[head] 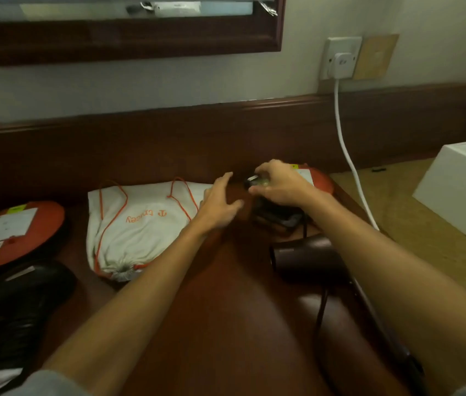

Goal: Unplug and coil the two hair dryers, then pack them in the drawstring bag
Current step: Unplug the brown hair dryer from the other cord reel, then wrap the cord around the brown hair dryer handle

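A dark maroon hair dryer (303, 257) lies on the wooden desk (226, 324), partly under my right forearm. Its dark cord runs up to a loose bundle (276, 217) just below my hands. My right hand (278, 182) pinches the black plug (253, 181) at the cord's end. My left hand (220, 202) hovers beside it with fingers spread, holding nothing. A second, black hair dryer (30, 292) lies at the desk's left edge. The white drawstring bag (140, 224) with orange cords lies flat between them.
An orange disc (11, 232) with a white label sits at the left; another orange disc (318, 180) is behind my right hand. A white plug (343, 62) sits in the wall socket, its white cable (348, 155) hanging down. A white box (463, 190) stands at the right.
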Motion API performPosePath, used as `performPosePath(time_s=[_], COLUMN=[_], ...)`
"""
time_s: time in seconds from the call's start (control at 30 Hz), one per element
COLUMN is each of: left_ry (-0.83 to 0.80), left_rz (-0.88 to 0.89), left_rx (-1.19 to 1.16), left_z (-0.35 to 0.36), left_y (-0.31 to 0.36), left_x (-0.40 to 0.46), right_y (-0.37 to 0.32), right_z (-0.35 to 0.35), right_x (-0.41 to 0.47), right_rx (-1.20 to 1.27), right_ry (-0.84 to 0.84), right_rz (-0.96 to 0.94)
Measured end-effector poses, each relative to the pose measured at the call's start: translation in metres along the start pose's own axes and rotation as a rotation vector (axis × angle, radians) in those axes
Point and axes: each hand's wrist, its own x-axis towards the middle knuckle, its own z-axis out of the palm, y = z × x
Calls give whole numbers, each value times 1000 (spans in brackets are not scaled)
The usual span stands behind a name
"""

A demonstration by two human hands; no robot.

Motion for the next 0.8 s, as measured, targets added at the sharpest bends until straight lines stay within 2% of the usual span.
performPosePath(time_s=[0.1,0.2,0.3,0.4,0.47,0.57,0.63,0.73,0.8], left_ry=[130,136,96,87,6,-204,-275,-178,-107], left_rz=[37,44,51,88,130,189,193,219,241], left_rx=[7,6,-20,-36,-60,-138,-140,-124,-124], left_z=[-7,-10,-9,-3,3,22,41,63,69], left_y=[-9,-10,-1,16,30,47,52,48,42], left_x=[-36,-65,-85,-98,-106,-115,-119,-123,-127], right_y=[-17,-24,-30,-27,-18,7,24,42,60], right_z=[36,54,48,28,12,-3,-5,4,12], right_x=[-11,-18,-31,-60,-90,-140,-170,-209,-224], right_rx=[-242,-435,-426,-368,-305,-85,-60,-234,-228], right_ry=[-84,-112,-144,-47,25,162,254,231,190], right_rz=[-66,-87,-53,-13,60,231,326,465,566])
